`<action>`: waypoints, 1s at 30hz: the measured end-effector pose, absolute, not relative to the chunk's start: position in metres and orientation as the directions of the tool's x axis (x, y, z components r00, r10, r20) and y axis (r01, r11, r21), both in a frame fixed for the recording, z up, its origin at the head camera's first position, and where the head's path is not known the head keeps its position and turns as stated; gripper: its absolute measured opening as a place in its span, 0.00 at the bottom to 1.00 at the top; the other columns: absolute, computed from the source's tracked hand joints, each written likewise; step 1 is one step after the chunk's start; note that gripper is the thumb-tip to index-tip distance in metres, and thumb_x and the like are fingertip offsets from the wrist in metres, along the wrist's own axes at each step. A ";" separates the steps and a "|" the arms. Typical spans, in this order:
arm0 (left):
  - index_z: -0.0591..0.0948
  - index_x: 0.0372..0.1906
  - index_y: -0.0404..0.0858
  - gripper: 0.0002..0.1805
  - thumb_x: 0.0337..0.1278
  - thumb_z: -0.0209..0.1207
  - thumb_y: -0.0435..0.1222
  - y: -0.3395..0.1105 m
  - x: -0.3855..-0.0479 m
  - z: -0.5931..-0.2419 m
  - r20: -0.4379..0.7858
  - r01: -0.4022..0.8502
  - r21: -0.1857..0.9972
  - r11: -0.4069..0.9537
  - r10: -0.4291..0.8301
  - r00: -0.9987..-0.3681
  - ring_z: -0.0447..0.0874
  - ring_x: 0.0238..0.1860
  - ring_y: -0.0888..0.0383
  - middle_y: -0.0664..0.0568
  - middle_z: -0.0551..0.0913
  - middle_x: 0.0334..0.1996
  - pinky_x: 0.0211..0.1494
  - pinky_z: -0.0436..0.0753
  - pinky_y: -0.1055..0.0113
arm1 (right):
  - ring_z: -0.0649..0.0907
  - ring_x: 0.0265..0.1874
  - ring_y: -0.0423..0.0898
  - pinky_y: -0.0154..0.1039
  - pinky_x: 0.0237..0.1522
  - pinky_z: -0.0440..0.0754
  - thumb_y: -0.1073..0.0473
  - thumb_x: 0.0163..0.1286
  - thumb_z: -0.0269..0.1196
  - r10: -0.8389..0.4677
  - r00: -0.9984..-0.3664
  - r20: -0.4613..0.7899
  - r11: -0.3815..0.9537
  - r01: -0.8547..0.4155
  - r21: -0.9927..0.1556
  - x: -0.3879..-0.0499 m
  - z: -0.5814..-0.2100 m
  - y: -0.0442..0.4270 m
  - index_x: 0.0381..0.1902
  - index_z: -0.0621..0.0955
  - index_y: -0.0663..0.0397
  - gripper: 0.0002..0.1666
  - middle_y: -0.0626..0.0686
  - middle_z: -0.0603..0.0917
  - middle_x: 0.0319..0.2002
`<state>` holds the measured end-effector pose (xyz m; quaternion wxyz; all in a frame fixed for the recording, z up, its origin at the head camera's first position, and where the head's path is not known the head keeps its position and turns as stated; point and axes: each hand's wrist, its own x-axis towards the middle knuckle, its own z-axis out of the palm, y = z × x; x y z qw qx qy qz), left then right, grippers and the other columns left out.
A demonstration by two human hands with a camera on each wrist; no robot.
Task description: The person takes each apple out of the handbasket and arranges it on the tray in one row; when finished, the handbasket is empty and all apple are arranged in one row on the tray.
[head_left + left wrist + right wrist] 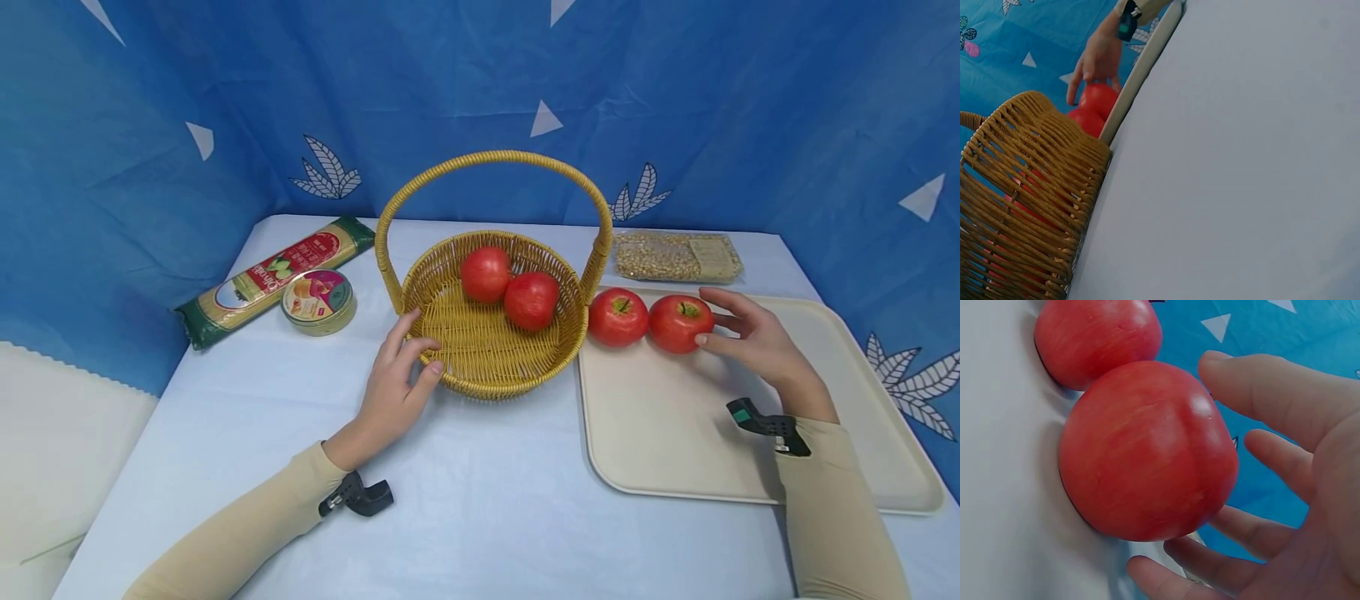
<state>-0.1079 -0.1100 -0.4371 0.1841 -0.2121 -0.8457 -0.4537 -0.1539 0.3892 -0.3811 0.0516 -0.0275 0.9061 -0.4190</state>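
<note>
Two red apples (619, 317) sit side by side on the beige tray's left end, their yellow-green stem hollows facing up. Around the right one (1147, 453), my right hand (757, 342) spreads its thumb and fingers; the right wrist view shows gaps between several fingers and its skin. A woven yellow basket (495, 390) with a tall arched handle stands left of the tray and holds two more apples (532, 301). My left hand (393, 387) is at the basket's front left rim, fingers loosely bent over it. The left wrist view does not show that hand.
The beige tray (675, 433) lies on the right of the white table (510, 500). A bag of grains (675, 256) lies behind it. At back left are a noodle packet (273, 275) and a round tin (318, 302). A blue patterned cloth (465, 92) hangs behind.
</note>
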 end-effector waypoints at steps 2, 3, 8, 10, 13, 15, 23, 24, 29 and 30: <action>0.80 0.50 0.36 0.27 0.76 0.48 0.57 -0.110 -0.108 -0.437 0.505 0.526 0.689 0.498 0.191 -0.842 0.57 0.79 0.36 0.33 0.63 0.76 0.77 0.59 0.34 | 0.72 0.63 0.54 0.79 0.61 0.67 0.57 0.69 0.69 -0.092 -0.993 -0.078 0.651 0.000 -0.759 -0.154 -0.381 0.389 0.80 0.59 0.53 0.47 0.66 0.59 0.78; 0.80 0.50 0.36 0.27 0.76 0.47 0.57 -0.110 -0.108 -0.437 0.506 0.527 0.688 0.499 0.190 -0.841 0.57 0.79 0.36 0.33 0.63 0.76 0.77 0.59 0.34 | 0.70 0.64 0.60 0.79 0.61 0.67 0.57 0.69 0.69 -0.091 -0.992 -0.083 0.654 0.003 -0.756 -0.154 -0.381 0.390 0.80 0.58 0.53 0.48 0.66 0.59 0.79; 0.80 0.50 0.36 0.29 0.76 0.46 0.59 -0.110 -0.107 -0.436 0.507 0.528 0.689 0.497 0.190 -0.840 0.57 0.79 0.35 0.32 0.63 0.75 0.77 0.59 0.34 | 0.66 0.69 0.73 0.78 0.61 0.68 0.57 0.70 0.68 -0.090 -0.993 -0.078 0.675 -0.003 -0.738 -0.154 -0.378 0.391 0.80 0.58 0.55 0.48 0.67 0.58 0.79; 0.80 0.50 0.36 0.30 0.76 0.46 0.59 -0.110 -0.107 -0.436 0.508 0.529 0.689 0.495 0.190 -0.840 0.57 0.79 0.35 0.32 0.63 0.75 0.77 0.59 0.34 | 0.65 0.70 0.74 0.79 0.60 0.68 0.57 0.70 0.68 -0.083 -0.994 -0.073 0.681 -0.003 -0.732 -0.154 -0.375 0.392 0.80 0.57 0.55 0.48 0.67 0.58 0.79; 0.80 0.50 0.36 0.30 0.76 0.45 0.60 -0.110 -0.107 -0.436 0.507 0.528 0.689 0.497 0.189 -0.841 0.57 0.79 0.35 0.33 0.63 0.76 0.77 0.59 0.34 | 0.63 0.72 0.75 0.73 0.60 0.74 0.57 0.70 0.67 -0.067 -0.996 -0.060 0.692 -0.003 -0.722 -0.151 -0.367 0.393 0.81 0.57 0.54 0.48 0.66 0.56 0.80; 0.80 0.50 0.36 0.30 0.76 0.45 0.60 -0.110 -0.107 -0.436 0.508 0.528 0.688 0.498 0.189 -0.841 0.58 0.79 0.35 0.33 0.63 0.76 0.76 0.60 0.34 | 0.63 0.73 0.73 0.51 0.61 0.83 0.57 0.71 0.66 -0.064 -0.997 -0.032 0.706 -0.023 -0.708 -0.148 -0.360 0.392 0.81 0.57 0.53 0.47 0.64 0.57 0.80; 0.80 0.50 0.36 0.28 0.76 0.47 0.57 -0.109 -0.108 -0.436 0.502 0.524 0.689 0.500 0.192 -0.843 0.59 0.78 0.35 0.33 0.63 0.76 0.76 0.60 0.34 | 0.71 0.63 0.31 0.09 0.46 0.70 0.61 0.70 0.67 -0.065 -0.988 0.141 0.726 -0.143 -0.673 -0.126 -0.326 0.367 0.77 0.66 0.51 0.40 0.47 0.70 0.74; 0.80 0.50 0.36 0.28 0.76 0.47 0.57 -0.109 -0.108 -0.436 0.501 0.524 0.689 0.501 0.193 -0.844 0.59 0.78 0.35 0.33 0.63 0.76 0.76 0.60 0.34 | 0.71 0.60 0.26 0.09 0.46 0.70 0.62 0.69 0.67 -0.084 -0.984 0.158 0.726 -0.169 -0.666 -0.124 -0.321 0.361 0.76 0.68 0.51 0.39 0.44 0.73 0.71; 0.80 0.50 0.36 0.26 0.76 0.49 0.55 -0.109 -0.108 -0.436 0.498 0.521 0.690 0.503 0.193 -0.846 0.59 0.78 0.35 0.33 0.63 0.76 0.77 0.60 0.34 | 0.73 0.55 0.21 0.11 0.47 0.72 0.66 0.63 0.72 -0.257 -0.943 0.211 0.723 -0.332 -0.605 -0.115 -0.297 0.322 0.69 0.76 0.52 0.36 0.32 0.77 0.61; 0.80 0.50 0.36 0.25 0.76 0.49 0.54 -0.110 -0.108 -0.436 0.496 0.519 0.690 0.504 0.192 -0.847 0.59 0.78 0.35 0.33 0.63 0.76 0.77 0.60 0.34 | 0.74 0.54 0.22 0.13 0.46 0.74 0.66 0.61 0.72 -0.296 -0.931 0.213 0.724 -0.364 -0.586 -0.114 -0.292 0.314 0.67 0.78 0.52 0.35 0.35 0.79 0.60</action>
